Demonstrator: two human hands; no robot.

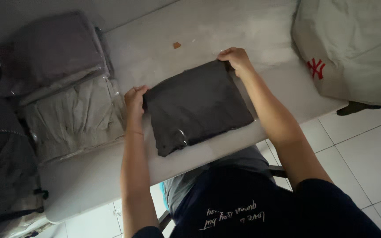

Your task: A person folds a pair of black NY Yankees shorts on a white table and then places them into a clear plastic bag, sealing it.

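White table [225, 26], both hands' grip closed on dark bagged garment [197, 105] far corners

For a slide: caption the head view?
Both hands, left hand and right hand, grip a bagged dark garment on a white table.

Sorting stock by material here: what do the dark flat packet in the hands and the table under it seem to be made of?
Dark packet: folded matte cloth, apparently inside a clear glossy plastic bag, judging by the shiny glints near its lower edge. Table: smooth, pale, faintly sheened top with a rounded edge, probably moulded plastic, though the dim light leaves that open.
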